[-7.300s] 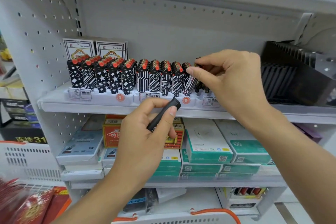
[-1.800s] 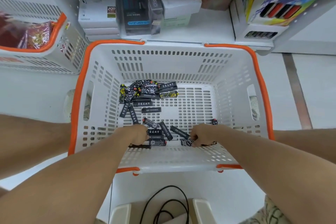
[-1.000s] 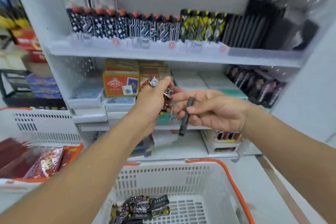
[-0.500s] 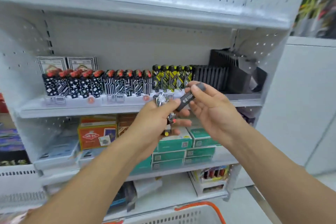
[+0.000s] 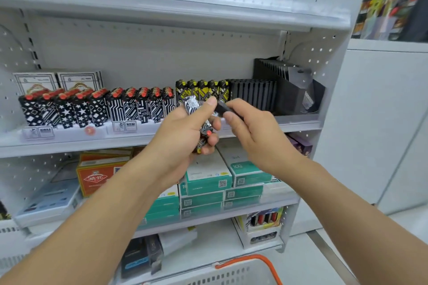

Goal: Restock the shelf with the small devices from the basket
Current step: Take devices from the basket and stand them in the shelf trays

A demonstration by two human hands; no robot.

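Slim matte-black device between right-hand fingers

A row of small patterned rectangular devices is standing along the front of the grey metal shelf, with two white printed cartons sitting behind its left end and a black slotted plastic rack sitting to its right. Stacked teal-and-white cardboard boxes are lying on the tier below. The white plastic basket with an orange rim is sitting lowest, in front of the shelving.
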